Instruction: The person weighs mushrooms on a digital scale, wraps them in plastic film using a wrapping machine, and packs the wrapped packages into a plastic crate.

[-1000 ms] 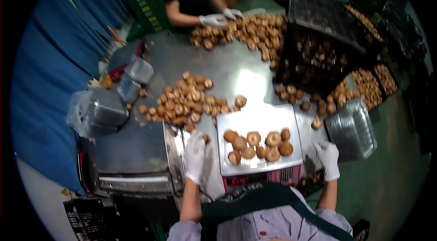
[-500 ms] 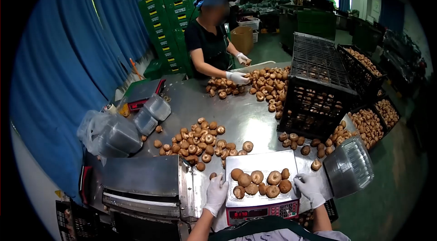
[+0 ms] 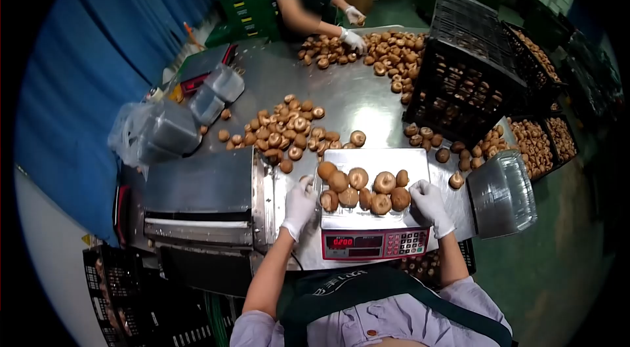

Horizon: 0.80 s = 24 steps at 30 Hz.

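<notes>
Several brown mushrooms (image 3: 357,178) sit in a clear plastic tray on the platform of a red-and-white digital scale (image 3: 374,218), its display lit red. My gloved left hand (image 3: 300,208) is at the tray's left side, fingers closed at its edge; a loose mushroom shows by the fingertips. On the opposite side, my gloved right hand (image 3: 430,206) has its fingers closed at the tray's right edge, beside the end mushroom. The tray's rim is hard to see, and the fingertips are partly hidden.
Loose mushrooms (image 3: 282,130) lie behind the scale. A metal machine (image 3: 200,183) stands left, stacked clear trays (image 3: 502,196) right. Beyond the black crate (image 3: 459,71), a co-worker's gloved hand (image 3: 353,40) touches another mushroom pile. Plastic containers (image 3: 170,127) sit at the left.
The view has tilted down. The mushrooms have shifted left on the scale platform, and my right hand has come in closer to them. The display has gone from 0.170 to 0.200.
</notes>
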Tool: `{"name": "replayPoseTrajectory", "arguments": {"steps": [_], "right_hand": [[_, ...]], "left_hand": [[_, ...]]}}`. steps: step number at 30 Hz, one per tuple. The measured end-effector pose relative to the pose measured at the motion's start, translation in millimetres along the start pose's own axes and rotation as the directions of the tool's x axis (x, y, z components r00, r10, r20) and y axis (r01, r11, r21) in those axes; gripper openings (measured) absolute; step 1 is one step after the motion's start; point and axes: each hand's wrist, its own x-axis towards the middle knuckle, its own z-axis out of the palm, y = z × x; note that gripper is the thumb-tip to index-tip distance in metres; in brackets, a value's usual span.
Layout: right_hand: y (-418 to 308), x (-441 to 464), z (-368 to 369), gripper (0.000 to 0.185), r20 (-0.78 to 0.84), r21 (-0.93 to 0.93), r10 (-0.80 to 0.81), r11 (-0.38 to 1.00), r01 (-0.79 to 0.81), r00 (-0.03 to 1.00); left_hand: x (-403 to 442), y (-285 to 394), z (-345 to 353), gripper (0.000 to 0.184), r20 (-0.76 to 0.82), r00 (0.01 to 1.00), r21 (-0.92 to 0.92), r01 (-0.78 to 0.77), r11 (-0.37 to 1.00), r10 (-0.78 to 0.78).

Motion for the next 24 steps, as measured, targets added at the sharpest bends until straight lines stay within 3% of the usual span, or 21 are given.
{"name": "replayPoseTrajectory", "arguments": {"steps": [2, 3, 6, 7, 9, 10, 15, 17, 19, 22, 24], "right_hand": [[-23.9, -3.7, 5.5, 0.024, -0.002, 0.088, -0.029, 0.996, 0.029, 1.000], [-28.1, -4.2, 10.9, 0.024, 0.002, 0.092, -0.031, 0.995, 0.031, 1.000], [-59.2, -4.6, 24.6, 0.024, -0.009, 0.018, -0.092, 0.996, 0.092, 0.996], [-70.0, -6.6, 33.0, 0.024, -0.011, 0.020, -0.101, 0.995, 0.102, 0.995], [-93.7, -10.1, 53.9, 0.024, -0.023, -0.069, -0.150, 0.987, 0.148, 0.988], [-110.4, -15.4, 65.1, 0.023, -0.024, -0.119, -0.157, 0.981, 0.153, 0.987], [-168.6, -18.1, 151.9, 0.024, 0.020, -0.200, -0.225, 0.954, 0.224, 0.974], [-198.8, -21.1, 192.0, 0.026, 0.018, -0.312, -0.258, 0.916, 0.251, 0.966], [-229.0, -21.2, 230.5, 0.028, 0.088, -0.228, -0.145, 0.960, 0.162, 0.985], [-264.1, -21.7, 288.0, 0.026, 0.083, -0.344, -0.204, 0.913, 0.220, 0.976], [-261.0, -7.3, 326.4, 0.029, 0.148, -0.234, -0.145, 0.956, 0.177, 0.978]], "left_hand": [[4.7, 12.6, -22.2, 0.040, 0.000, 1.000, 0.101, -0.026, 0.995, 0.026], [6.1, 10.4, -30.5, 0.039, -0.075, 0.989, 0.123, -0.120, 0.985, 0.130], [12.5, 10.9, -67.1, 0.038, -0.051, 0.996, 0.148, -0.068, 0.987, 0.077], [13.8, 3.8, -78.0, 0.038, -0.141, 0.960, 0.163, -0.219, 0.962, 0.242], [15.2, 4.5, -111.4, 0.037, -0.074, 0.993, 0.147, -0.085, 0.986, 0.097], [17.7, -4.7, -125.5, 0.037, -0.112, 0.979, 0.169, -0.149, 0.974, 0.170], [32.1, -59.5, -216.9, 0.039, -0.124, 0.980, 0.255, -0.118, 0.960, 0.153], [42.2, -94.0, -255.3, 0.039, -0.135, 0.981, 0.243, -0.104, 0.965, 0.140], [46.3, -111.1, -295.9, 0.039, -0.136, 0.982, 0.262, -0.089, 0.961, 0.128], [61.0, -157.9, -343.4, 0.036, -0.160, 0.972, 0.364, -0.105, 0.925, 0.174], [64.6, -184.0, -364.8, 0.035, -0.160, 0.976, 0.375, -0.082, 0.923, 0.151]]}}
